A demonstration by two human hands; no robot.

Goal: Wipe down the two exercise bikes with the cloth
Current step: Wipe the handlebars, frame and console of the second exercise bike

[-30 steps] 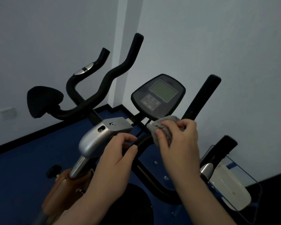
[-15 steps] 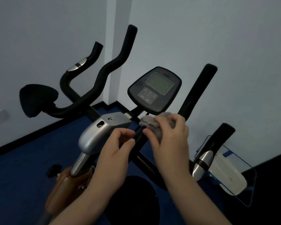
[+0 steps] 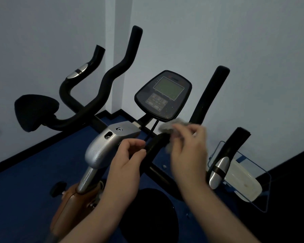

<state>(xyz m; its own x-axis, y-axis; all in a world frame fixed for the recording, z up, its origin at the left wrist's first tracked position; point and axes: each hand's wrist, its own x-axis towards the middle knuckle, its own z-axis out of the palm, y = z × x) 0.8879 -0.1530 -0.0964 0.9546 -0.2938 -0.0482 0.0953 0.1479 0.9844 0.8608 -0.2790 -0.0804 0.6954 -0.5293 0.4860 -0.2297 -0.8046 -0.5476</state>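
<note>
An exercise bike stands right in front of me, with a silver stem cover [image 3: 105,146], a black console [image 3: 163,96] and black handlebars [image 3: 209,95]. My right hand [image 3: 188,151] grips a grey cloth [image 3: 172,128] and presses it on the black handlebar tube just below the console. My left hand [image 3: 126,163] pinches the same tube a little lower, next to the silver cover. A second bike's black seat [image 3: 33,111] and curved handlebars [image 3: 116,67] show at the left.
White walls meet in a corner behind the bikes. The floor [image 3: 25,181] is dark blue with a black skirting. A silver-banded handle [image 3: 219,169] and a white part in a blue wire frame [image 3: 242,181] sit at the right. A black seat [image 3: 147,216] lies below my arms.
My right hand has slid the cloth along the handlebar tube under the console; the hand is blurred by motion. My left hand stays pinched on the tube. My head shifted slightly.
</note>
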